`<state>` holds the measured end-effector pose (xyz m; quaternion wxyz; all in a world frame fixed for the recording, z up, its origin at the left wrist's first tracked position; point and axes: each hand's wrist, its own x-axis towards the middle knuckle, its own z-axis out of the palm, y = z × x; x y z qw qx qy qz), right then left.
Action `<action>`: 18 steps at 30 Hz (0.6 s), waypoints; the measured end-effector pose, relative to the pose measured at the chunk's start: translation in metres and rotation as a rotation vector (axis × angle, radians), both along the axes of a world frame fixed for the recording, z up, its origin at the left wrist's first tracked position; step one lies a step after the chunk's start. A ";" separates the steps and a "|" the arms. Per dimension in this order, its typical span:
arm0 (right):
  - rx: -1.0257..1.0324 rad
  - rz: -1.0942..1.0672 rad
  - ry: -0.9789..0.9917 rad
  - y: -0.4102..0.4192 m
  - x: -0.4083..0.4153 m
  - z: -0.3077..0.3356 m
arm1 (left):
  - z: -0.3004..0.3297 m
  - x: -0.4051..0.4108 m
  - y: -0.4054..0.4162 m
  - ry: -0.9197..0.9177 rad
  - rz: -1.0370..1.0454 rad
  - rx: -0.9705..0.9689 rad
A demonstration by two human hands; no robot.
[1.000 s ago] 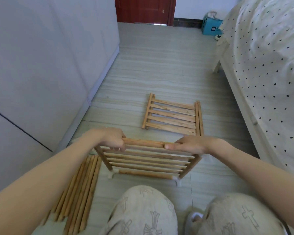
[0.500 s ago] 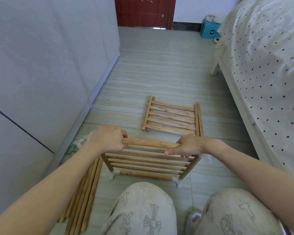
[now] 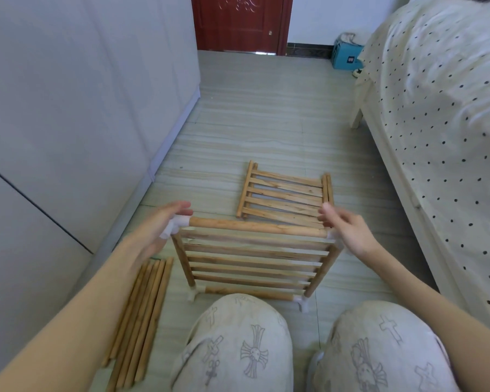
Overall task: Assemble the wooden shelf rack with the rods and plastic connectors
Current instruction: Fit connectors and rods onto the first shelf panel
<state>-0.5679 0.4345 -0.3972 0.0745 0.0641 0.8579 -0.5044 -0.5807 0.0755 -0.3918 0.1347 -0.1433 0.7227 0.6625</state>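
A partly built wooden rack [image 3: 255, 258] stands on the floor in front of my knees, with a top rod [image 3: 258, 227], slats and white plastic corner connectors [image 3: 178, 223]. My left hand [image 3: 159, 227] is at the rack's left top corner with relaxed fingers, touching or just off the connector. At the right top corner my right hand [image 3: 348, 230] hovers with loosely spread fingers and holds nothing. A second slatted panel [image 3: 286, 195] lies flat just beyond the rack. Several loose rods [image 3: 142, 318] lie on the floor at my left.
A grey cabinet wall [image 3: 82, 123] runs along the left. A bed with a dotted cover [image 3: 441, 123] fills the right side. My knees [image 3: 238, 343] are at the bottom. A red door [image 3: 241, 21] and a blue box [image 3: 347, 56] are at the far end.
Both hands have let go of the top rod and slid outward to the rack's top corners, their fingers now loose. The rack stands where it was.
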 end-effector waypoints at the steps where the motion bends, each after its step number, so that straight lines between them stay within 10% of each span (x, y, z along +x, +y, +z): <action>1: -0.118 -0.076 -0.070 0.004 0.002 -0.004 | -0.002 0.001 -0.002 -0.041 -0.018 0.040; 7: -0.350 -0.047 -0.336 0.015 0.003 -0.006 | -0.004 -0.001 -0.005 -0.004 -0.246 -0.092; 18: -0.531 -0.069 -0.228 0.021 -0.011 -0.020 | -0.034 -0.016 0.012 0.031 0.114 0.241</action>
